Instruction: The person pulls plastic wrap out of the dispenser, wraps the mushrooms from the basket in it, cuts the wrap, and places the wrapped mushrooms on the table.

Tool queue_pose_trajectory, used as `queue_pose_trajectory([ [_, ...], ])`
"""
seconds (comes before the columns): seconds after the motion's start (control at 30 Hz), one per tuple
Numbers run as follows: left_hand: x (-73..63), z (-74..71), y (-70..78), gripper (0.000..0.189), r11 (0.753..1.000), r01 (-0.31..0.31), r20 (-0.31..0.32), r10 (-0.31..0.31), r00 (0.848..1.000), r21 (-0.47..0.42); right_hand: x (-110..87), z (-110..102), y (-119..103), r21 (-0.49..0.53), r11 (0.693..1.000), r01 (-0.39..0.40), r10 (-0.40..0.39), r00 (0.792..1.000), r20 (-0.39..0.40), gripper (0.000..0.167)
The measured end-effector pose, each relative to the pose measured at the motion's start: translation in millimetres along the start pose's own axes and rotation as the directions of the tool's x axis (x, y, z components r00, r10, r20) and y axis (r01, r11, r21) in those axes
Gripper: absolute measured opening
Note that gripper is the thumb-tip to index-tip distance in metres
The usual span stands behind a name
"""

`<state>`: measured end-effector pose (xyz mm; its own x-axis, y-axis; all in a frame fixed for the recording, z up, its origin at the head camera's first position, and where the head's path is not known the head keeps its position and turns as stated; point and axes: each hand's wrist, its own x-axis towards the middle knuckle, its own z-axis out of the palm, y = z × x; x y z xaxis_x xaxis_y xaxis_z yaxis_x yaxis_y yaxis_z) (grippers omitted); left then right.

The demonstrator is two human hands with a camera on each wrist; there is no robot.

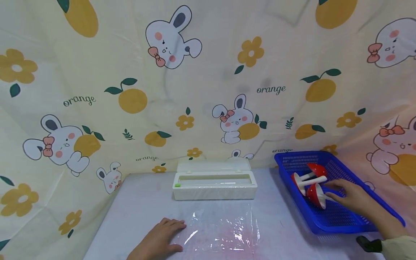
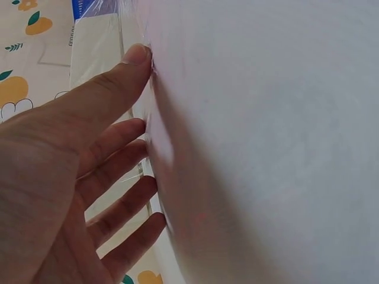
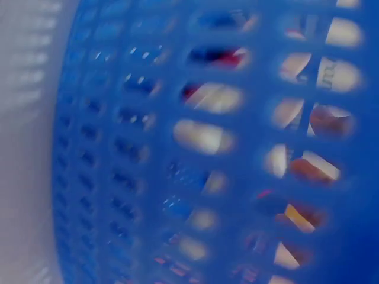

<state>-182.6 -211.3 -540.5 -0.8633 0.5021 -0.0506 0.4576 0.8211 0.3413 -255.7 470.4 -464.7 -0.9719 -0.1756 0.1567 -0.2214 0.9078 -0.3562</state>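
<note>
My left hand (image 1: 159,238) lies on the table with fingers extended, its fingertips at the left edge of a clear sheet of cling film (image 1: 221,231). In the left wrist view the thumb and fingers (image 2: 136,56) are spread apart. My right hand (image 1: 354,198) reaches into the blue basket (image 1: 354,229), thumb and index finger parted beside the white stem of a red-capped toy mushroom (image 1: 313,195). Whether they touch the stem is unclear. Two more toy mushrooms, one with an upright red cap (image 1: 316,169), lie just behind. The basket's wall hides the right hand in the right wrist view.
A white cling film dispenser (image 1: 214,193) with a raised lid and a small green slider (image 1: 177,185) stands at the back middle of the white table (image 1: 139,202). A cloth printed with rabbits and oranges (image 1: 201,122) hangs behind it.
</note>
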Motion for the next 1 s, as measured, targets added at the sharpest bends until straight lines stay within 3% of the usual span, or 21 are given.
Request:
queue_pose_trajectory([
  [0.17,0.1,0.6,-0.7,0.067,1.0,0.001,-0.002,-0.001,1.0,0.001,-3.1,2.1,17.5,0.016,0.999,-0.046,0.046,0.999,0.015,0.051],
  [0.5,-3.7,2.4,-1.7,0.067,0.997,-0.06,-0.066,0.062,0.996,0.038,-2.5,7.8,38.0,0.043,0.984,-0.175,0.166,0.972,0.166,0.073],
  [0.77,-2.5,2.0,-1.9,0.067,0.999,-0.029,-0.041,0.03,0.999,0.024,-0.3,9.0,44.1,0.083,0.978,-0.19,0.163,0.953,0.254,0.071],
  [1.0,-2.7,3.9,-1.6,0.067,1.0,-0.013,-0.039,0.014,0.999,0.021,-2.7,11.4,48.4,0.077,0.981,-0.178,0.153,0.954,0.257,0.059],
])
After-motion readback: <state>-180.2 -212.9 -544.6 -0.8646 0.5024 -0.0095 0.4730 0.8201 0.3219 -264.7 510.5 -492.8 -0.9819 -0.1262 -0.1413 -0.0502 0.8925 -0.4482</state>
